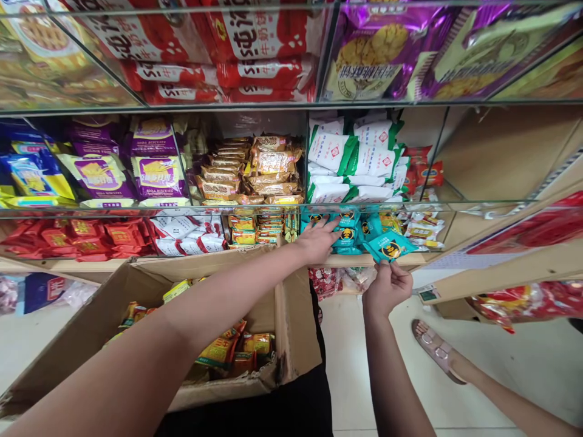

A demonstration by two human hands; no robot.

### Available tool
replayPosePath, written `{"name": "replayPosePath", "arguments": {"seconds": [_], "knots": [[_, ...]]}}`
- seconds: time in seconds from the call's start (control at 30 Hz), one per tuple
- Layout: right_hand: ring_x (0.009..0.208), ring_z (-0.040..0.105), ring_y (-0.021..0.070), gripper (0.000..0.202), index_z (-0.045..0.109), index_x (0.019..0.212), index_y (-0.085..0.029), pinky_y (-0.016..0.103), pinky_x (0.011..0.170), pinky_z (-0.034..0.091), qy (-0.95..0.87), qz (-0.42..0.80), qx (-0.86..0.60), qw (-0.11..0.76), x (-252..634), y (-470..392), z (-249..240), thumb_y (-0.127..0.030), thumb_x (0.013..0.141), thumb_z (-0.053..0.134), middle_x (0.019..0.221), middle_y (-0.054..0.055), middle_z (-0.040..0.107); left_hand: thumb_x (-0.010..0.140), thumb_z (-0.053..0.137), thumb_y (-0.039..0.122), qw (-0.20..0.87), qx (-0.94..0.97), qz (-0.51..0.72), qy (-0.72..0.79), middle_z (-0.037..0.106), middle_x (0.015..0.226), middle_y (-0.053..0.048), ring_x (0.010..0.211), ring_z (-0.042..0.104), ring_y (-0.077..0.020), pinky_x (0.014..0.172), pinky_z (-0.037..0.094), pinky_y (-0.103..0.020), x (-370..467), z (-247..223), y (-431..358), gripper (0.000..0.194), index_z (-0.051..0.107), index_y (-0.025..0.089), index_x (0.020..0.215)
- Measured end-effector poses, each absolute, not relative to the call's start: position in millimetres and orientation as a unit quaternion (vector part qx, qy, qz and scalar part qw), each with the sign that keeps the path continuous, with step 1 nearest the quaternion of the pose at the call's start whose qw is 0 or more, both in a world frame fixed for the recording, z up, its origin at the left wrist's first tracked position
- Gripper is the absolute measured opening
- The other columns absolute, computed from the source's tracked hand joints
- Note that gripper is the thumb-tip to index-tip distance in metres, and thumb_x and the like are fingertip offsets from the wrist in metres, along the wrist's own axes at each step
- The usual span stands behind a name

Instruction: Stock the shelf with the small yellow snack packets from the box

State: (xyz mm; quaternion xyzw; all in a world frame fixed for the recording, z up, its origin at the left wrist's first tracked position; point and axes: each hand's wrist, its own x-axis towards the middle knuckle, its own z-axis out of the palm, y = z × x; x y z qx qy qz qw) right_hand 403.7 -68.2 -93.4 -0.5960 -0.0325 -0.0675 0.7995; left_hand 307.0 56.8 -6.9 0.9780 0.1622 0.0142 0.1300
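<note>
My left hand lies with stretched fingers on the teal snack packets in the lowest shelf compartment. To its right, my right hand pinches the bottom edge of one teal snack packet with a black round emblem, held tilted at the front of the shelf. Yellow packets stand in stacks left of my left hand. Below my left forearm, an open cardboard box contains several yellow, orange and green packets, some hidden by the arm.
Glass shelf edges run just above my hands. White and green packets fill the shelf above, and small white packets lie to the right. A person's sandalled foot is on the floor at right.
</note>
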Motion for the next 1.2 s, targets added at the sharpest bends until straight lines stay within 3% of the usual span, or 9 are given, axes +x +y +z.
{"name": "replayPosePath", "arguments": {"seconds": [0.1, 0.17, 0.3, 0.47, 0.63, 0.8, 0.9, 1.07, 1.2], "knots": [[0.067, 0.057, 0.0100, 0.022, 0.048, 0.072, -0.016, 0.031, 0.072, 0.048, -0.030, 0.000, -0.565, 0.825, 383.2, -71.9, -92.5, -0.027, 0.064, 0.065, 0.084, 0.001, 0.057, 0.080, 0.045, 0.021, 0.245, 0.945, 0.119, 0.180, 0.043, 0.131, -0.011, 0.121, 0.037, -0.0211, 0.102, 0.030, -0.039, 303.5, -7.4, 45.7, 0.045, 0.040, 0.015, 0.125], [0.069, 0.057, 0.0104, 0.022, 0.049, 0.072, -0.016, 0.030, 0.072, 0.048, -0.051, 0.055, -0.564, 0.822, 365.0, -72.9, -93.1, -0.029, 0.065, 0.066, 0.083, 0.000, 0.057, 0.079, 0.049, 0.030, 0.372, 0.889, 0.115, 0.241, 0.055, 0.116, -0.011, 0.105, 0.052, -0.0192, 0.090, 0.043, -0.034, 302.5, -10.7, 37.0, 0.053, 0.035, 0.013, 0.127], [0.068, 0.055, 0.0106, 0.024, 0.052, 0.078, -0.016, 0.028, 0.067, 0.047, -0.096, 0.160, -0.575, 0.797, 340.4, -76.3, -94.9, -0.034, 0.067, 0.064, 0.077, -0.001, 0.056, 0.070, 0.062, 0.029, 0.491, 0.807, 0.059, 0.322, 0.063, 0.097, -0.008, 0.089, 0.059, -0.0164, 0.075, 0.049, -0.026, 298.9, -17.1, 35.1, 0.045, 0.052, 0.012, 0.110], [0.054, 0.049, 0.0082, 0.049, 0.043, 0.114, -0.022, 0.023, 0.051, 0.043, -0.140, 0.249, -0.566, 0.773, 355.7, -82.8, -92.2, -0.038, 0.071, 0.060, 0.070, -0.004, 0.053, 0.065, 0.066, 0.021, 0.441, 0.859, 0.043, 0.255, 0.064, 0.091, -0.002, 0.089, 0.057, -0.0149, 0.076, 0.047, -0.024, 292.2, -17.4, 47.9, 0.033, 0.060, 0.015, 0.097], [0.056, 0.053, 0.0085, 0.035, 0.055, 0.088, -0.016, 0.021, 0.049, 0.042, -0.129, 0.296, -0.548, 0.772, 380.2, -84.7, -86.1, -0.032, 0.061, 0.070, 0.072, -0.002, 0.059, 0.070, 0.057, 0.015, 0.432, 0.855, 0.076, 0.277, 0.061, 0.099, -0.004, 0.079, 0.058, -0.0115, 0.073, 0.047, -0.024, 293.1, -13.8, 44.2, 0.042, 0.051, 0.015, 0.112], [0.056, 0.058, 0.0105, 0.036, 0.048, 0.077, -0.018, 0.022, 0.051, 0.046, -0.029, 0.229, -0.507, 0.830, 394.4, -84.7, -82.1, -0.027, 0.054, 0.074, 0.066, -0.005, 0.058, 0.074, 0.050, 0.015, 0.416, 0.855, 0.117, 0.285, 0.058, 0.106, -0.005, 0.070, 0.056, -0.0094, 0.074, 0.048, -0.025, 290.0, -14.9, 47.2, 0.040, 0.049, 0.015, 0.114], [0.060, 0.060, 0.0119, 0.036, 0.044, 0.076, -0.018, 0.023, 0.053, 0.048, -0.032, 0.160, -0.528, 0.833, 399.8, -80.4, -82.1, -0.030, 0.057, 0.072, 0.068, -0.004, 0.058, 0.074, 0.049, 0.017, 0.375, 0.877, 0.110, 0.278, 0.056, 0.108, -0.004, 0.073, 0.057, -0.0101, 0.079, 0.047, -0.026, 287.8, -15.3, 50.9, 0.037, 0.051, 0.016, 0.112], [0.066, 0.060, 0.0143, 0.036, 0.041, 0.077, -0.019, 0.033, 0.067, 0.050, -0.097, 0.011, -0.590, 0.801, 407.0, -63.0, -92.2, -0.035, 0.062, 0.069, 0.070, -0.003, 0.054, 0.076, 0.046, 0.016, 0.207, 0.946, 0.130, 0.214, 0.048, 0.117, -0.008, 0.108, 0.045, -0.0175, 0.097, 0.036, -0.029, 288.5, -8.3, 49.9, 0.037, 0.054, 0.016, 0.111], [0.086, 0.056, 0.0193, 0.028, 0.049, 0.076, -0.017, 0.035, 0.074, 0.046, -0.162, -0.104, -0.684, 0.704, 414.9, -47.5, -106.2, -0.041, 0.069, 0.061, 0.086, 0.007, 0.057, 0.076, 0.044, 0.018, 0.080, 0.972, 0.094, 0.199, 0.027, 0.137, -0.006, 0.120, 0.028, -0.0245, 0.099, 0.031, -0.038, 292.3, -3.9, 48.3, 0.047, 0.043, 0.021, 0.123]]}}
